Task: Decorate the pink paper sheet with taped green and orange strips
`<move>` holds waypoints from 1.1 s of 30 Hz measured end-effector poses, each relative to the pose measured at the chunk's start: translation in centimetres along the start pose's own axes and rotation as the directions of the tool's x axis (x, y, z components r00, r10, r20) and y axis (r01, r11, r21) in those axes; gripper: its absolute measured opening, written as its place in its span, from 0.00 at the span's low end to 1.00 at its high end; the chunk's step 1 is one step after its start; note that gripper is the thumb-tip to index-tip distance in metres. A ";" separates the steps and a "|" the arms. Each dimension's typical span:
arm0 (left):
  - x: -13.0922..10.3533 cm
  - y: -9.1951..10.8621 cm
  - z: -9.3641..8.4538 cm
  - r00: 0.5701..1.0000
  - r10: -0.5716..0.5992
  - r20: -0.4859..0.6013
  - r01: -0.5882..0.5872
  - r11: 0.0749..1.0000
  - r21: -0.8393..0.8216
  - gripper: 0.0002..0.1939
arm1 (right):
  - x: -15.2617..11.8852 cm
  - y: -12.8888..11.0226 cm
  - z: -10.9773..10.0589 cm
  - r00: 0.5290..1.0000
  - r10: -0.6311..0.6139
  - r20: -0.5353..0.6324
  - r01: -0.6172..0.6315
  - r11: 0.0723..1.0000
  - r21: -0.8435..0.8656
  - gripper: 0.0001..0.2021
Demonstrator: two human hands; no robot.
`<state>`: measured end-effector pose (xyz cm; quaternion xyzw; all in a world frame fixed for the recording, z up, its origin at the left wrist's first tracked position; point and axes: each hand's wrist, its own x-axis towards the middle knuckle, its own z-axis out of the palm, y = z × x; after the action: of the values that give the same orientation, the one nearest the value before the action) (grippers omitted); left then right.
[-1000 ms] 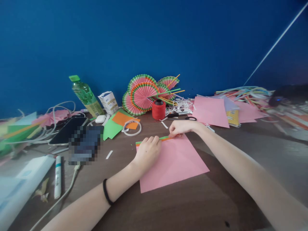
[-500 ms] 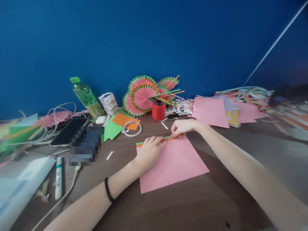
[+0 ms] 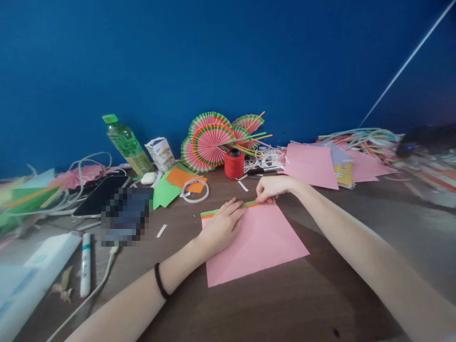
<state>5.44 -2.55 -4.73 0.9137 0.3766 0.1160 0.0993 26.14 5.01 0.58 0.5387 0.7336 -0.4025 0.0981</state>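
1. Small printing was carried by the marker (image 3: pixel 85 270), the label of the green bottle (image 3: pixel 128 147), the white carton (image 3: pixel 161 155) and the yellow packet (image 3: pixel 344 175), but none of it could be read.
2. A pink sheet (image 3: pixel 252 247) was laid flat on the dark brown table (image 3: pixel 285 299), with a green and orange edging (image 3: pixel 209 215) along its far edge.
3. The sheet was pressed down by the left hand (image 3: pixel 221 228), which was held open and flat, its fingertips on the edging.
4. The sheet's far right corner was pinched between the closed thumb and fingers of the right hand (image 3: pixel 271 189).
5. Beyond the sheet, a red thread spool (image 3: pixel 234 166) was set in front of pleated paper fans (image 3: pixel 213 142).
6. The table was backed by a blue wall (image 3: pixel 213 57), crossed by a pale slanting line at upper right.
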 end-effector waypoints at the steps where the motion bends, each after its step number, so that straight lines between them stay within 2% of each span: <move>1: 0.0 0.0 0.0 1.000 -0.002 0.011 0.002 1.000 -0.001 0.20 | 0.0 0.0 0.0 1.000 0.008 -0.001 -0.008 1.000 -0.005 0.10; 15: 0.0 0.1 -0.3 0.996 -0.002 0.092 -0.003 0.999 0.050 0.23 | 0.1 0.5 -0.2 1.000 0.013 0.025 -0.014 1.000 0.026 0.10; 26: 0.1 0.0 0.0 0.997 0.003 0.075 -0.006 0.999 0.045 0.23 | 0.0 0.1 0.0 0.998 0.055 -0.002 -0.055 0.998 0.019 0.07; 33: 0.0 0.2 -0.2 0.996 -0.006 0.091 0.000 0.998 0.060 0.23 | 0.0 0.1 0.0 0.997 0.071 -0.010 -0.071 0.997 0.043 0.09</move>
<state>5.52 -2.66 -4.45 0.9201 0.3763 0.0625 0.0891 26.20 4.98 0.53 0.5687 0.7058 -0.4112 0.0967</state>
